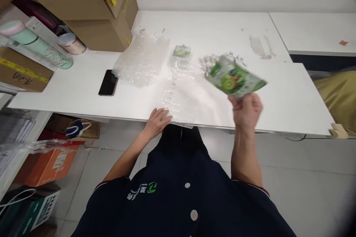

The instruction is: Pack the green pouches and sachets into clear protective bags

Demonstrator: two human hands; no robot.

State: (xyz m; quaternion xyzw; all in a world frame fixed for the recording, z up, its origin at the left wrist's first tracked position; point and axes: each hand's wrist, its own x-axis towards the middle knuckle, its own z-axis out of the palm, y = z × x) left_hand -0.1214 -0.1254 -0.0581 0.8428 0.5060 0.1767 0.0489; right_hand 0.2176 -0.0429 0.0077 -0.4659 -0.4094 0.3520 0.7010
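My right hand [247,109] grips the lower edge of a green and white pouch [232,79] printed with kiwi fruit, held up over the table and slightly blurred. Fingers stretched, my left hand [157,120] lies on the near end of a clear plastic sheet [178,96] at the table's front edge. At the far end of that sheet is a small green and white packet [181,51]. Behind the raised pouch, partly hidden by it, lie several silvery-white packets [208,61].
A crumpled heap of clear plastic wrap [143,59] and a black phone [108,82] are on the white table [292,100]. Cardboard boxes [97,26], a mint-green bottle [36,42] and a can [71,43] stand at the left. A person's mustard-coloured clothing [340,96] shows at the right.
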